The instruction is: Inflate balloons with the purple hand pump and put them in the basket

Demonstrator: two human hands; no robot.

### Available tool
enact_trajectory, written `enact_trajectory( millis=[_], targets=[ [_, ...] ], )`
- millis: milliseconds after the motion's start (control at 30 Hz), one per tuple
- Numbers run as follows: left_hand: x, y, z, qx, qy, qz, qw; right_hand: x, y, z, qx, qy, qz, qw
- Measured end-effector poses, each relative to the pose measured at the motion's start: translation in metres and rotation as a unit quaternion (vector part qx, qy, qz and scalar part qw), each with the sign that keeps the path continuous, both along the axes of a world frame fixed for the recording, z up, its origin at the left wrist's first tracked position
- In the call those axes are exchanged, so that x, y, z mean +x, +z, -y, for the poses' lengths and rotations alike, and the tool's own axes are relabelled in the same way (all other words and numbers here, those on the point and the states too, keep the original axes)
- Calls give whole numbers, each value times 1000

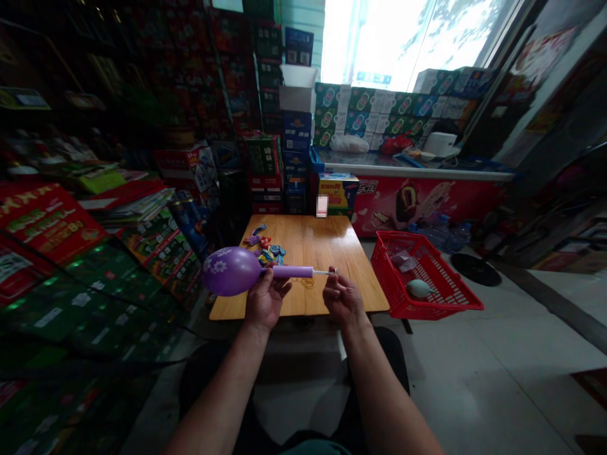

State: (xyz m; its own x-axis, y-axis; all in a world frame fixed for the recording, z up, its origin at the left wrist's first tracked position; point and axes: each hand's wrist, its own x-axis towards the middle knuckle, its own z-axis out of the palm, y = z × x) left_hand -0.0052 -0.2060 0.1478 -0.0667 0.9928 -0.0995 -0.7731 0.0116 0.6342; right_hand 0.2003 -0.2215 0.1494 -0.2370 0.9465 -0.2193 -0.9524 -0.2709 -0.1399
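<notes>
Purple balloon and purple pump, held end to end in the air above the near part of a wood-grained surface. The balloon, at the left, is rounded and taut-looking, its glossy skin printed with white flowers; it is judged very light, springy under slight pressure and liable to burst against a sharp edge. The pump is a straight, smooth cylinder, apparently plastic, probably light and stiff, perhaps a little slippery in a damp palm. A thin, pale rod extends from its right end and is likely the part most easily bent by a sideways push. The fingers of the left hand pinch the junction of balloon neck and pump, the thumb uppermost; this narrow neck appears the best place of hold, since it spares the stretched skin. The fingers of the right hand are curled and close around the outer end of the rod, largely hiding its tip. Behind the left hand, a loose heap of limp, multicoloured balloons lies on the surface, soft and wrinkled; thin yellow loops, of a material that cannot be told, lie just beyond the pump. To the right, a red basket with slotted, seemingly rigid walls contains a smooth, pale green, oval object.
</notes>
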Motion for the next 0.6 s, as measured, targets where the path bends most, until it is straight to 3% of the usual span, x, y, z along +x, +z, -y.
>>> enact_trajectory(
  millis=[133,367,600],
  targets=[
    [12,-5,4,-9,-32,-8,999,-19,-5,-1,-3,32,-2,999],
    [-10,-9,-8,-22,22,2,1000,11,-3,0,20,9,15,1000],
    [9,-19,3,-33,-25,3,999,-21,-4,0,26,48,26,998]
  ],
)
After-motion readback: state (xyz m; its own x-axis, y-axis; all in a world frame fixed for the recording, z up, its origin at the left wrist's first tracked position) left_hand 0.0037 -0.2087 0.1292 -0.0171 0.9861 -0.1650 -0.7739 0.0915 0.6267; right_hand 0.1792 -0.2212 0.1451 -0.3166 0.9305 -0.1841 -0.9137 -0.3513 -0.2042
